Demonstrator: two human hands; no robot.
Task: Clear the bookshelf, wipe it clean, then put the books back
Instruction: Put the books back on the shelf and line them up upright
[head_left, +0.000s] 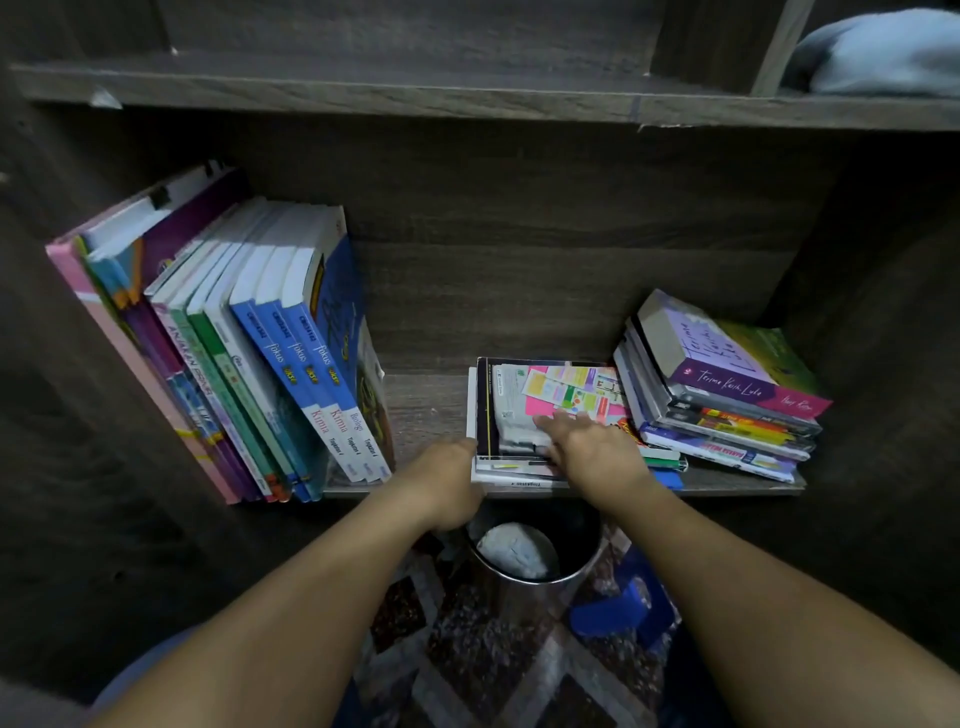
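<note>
Books sit in 3 groups on the lower shelf (426, 410). The middle stack (511, 415) lies flat near the front edge, with bright sticky notes (571, 389) spread over its top cover. The right hand (592, 449) rests on that cover, palm down and fingers stretched forward, grasping nothing. The left hand (449, 480) is pressed against the stack's front left corner. Its fingers are tucked out of sight, so whether it grips the stack cannot be told.

A row of books (260, 364) stands to the left, leaning left against the side wall, with a bare strip of board between it and the middle stack. Another flat pile (727, 395) crowds the middle stack on the right (a purple book lies on top), and its lowest books touch the stack's right edge.

Directly below the hands stands a round metal bin (582, 564) holding a crumpled white wad (511, 551), and just to its right lies a blue object (618, 608).

The shelf is dark grained wood. The upper board (363, 88) holds a pale grey-blue cloth (883, 52) at its far right. The floor (493, 654) has a speckled diamond pattern.
</note>
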